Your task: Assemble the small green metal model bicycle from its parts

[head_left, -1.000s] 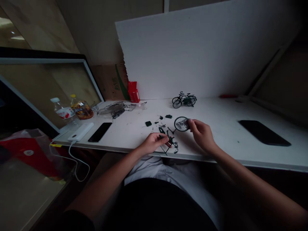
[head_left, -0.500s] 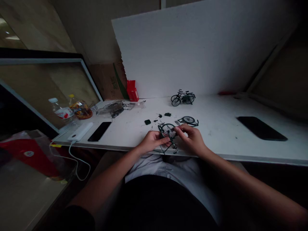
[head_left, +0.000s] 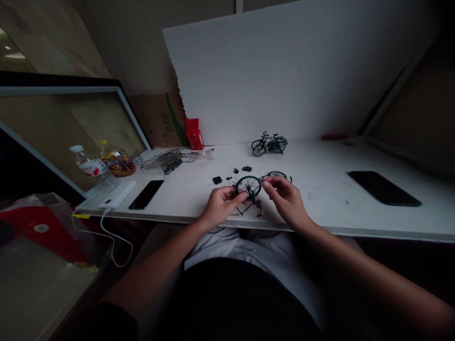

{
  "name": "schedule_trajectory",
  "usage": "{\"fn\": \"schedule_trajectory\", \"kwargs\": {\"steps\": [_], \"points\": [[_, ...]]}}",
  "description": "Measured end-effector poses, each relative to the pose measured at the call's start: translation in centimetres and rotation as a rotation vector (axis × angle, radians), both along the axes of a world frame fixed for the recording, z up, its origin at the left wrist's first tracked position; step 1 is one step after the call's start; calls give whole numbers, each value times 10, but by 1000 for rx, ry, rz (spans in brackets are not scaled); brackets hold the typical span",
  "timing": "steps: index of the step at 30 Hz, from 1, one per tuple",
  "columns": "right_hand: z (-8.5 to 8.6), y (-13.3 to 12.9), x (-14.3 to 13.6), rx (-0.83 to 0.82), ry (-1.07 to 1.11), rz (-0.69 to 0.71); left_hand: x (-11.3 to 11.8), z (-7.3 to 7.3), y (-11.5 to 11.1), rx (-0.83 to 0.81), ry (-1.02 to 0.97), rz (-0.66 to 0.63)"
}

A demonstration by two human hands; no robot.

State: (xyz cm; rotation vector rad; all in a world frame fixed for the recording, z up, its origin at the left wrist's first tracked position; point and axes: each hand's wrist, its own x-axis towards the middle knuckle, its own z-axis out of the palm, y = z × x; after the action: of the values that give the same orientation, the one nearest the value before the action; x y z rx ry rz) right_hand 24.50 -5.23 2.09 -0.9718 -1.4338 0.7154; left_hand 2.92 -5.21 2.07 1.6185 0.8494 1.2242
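Observation:
In my left hand (head_left: 220, 204) is a dark model bicycle part with a spoked wheel (head_left: 248, 180); thumb and fingers close on it near the wheel's lower left. Thin frame bars and a pedal-like piece (head_left: 259, 208) hang below, over the table's front edge. My right hand (head_left: 287, 198) has thumb and forefinger pinched together just right of the wheel rim; anything between the fingertips is too small to make out. Behind it lies another bicycle part with a wheel (head_left: 277, 174), partly covered by the hand. Small dark pieces lie beyond the wheel, among them a flat green one (head_left: 217, 180).
Assembled model bicycles (head_left: 269, 144) stand at the back of the white table (head_left: 320, 189). Phones lie left (head_left: 146, 194) and right (head_left: 384, 188). At left are a white power strip (head_left: 118, 194), bottles (head_left: 117, 160), wire parts (head_left: 170, 161) and a red box (head_left: 194, 134).
The held wheel has risen slightly and turned to face me more. My right fingertips have moved from its rim a little right and up, covering more of the part behind.

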Motion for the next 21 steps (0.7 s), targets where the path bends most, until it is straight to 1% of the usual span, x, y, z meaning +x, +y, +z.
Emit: {"fn": "schedule_trajectory", "kwargs": {"steps": [1, 3, 4, 6, 8, 10, 13, 17, 21], "points": [[4, -4, -2, -25, 56, 12, -3, 5, -2, 151, 76, 97], [11, -12, -5, -131, 141, 89, -11, 13, -4, 524, 222, 290], [14, -16, -7, -220, 167, 158, -16, 15, -4, 697, 307, 323], [16, -22, -10, -407, 190, 312, -25, 16, -3, 966, 446, 346], [15, -24, -12, -509, 173, 406, -30, 14, -2, 1125, 547, 360], [12, -22, -13, -492, 117, 401, -32, 9, 0, 1228, 625, 377], [5, -17, -14, -416, 20, 329, -30, -1, 1, 1316, 701, 388], [-1, -11, -12, -380, -49, 328, -25, -10, 1, 1295, 756, 379], [-2, -5, -6, -317, -98, 302, -22, -6, -2, 1211, 796, 343]]}}
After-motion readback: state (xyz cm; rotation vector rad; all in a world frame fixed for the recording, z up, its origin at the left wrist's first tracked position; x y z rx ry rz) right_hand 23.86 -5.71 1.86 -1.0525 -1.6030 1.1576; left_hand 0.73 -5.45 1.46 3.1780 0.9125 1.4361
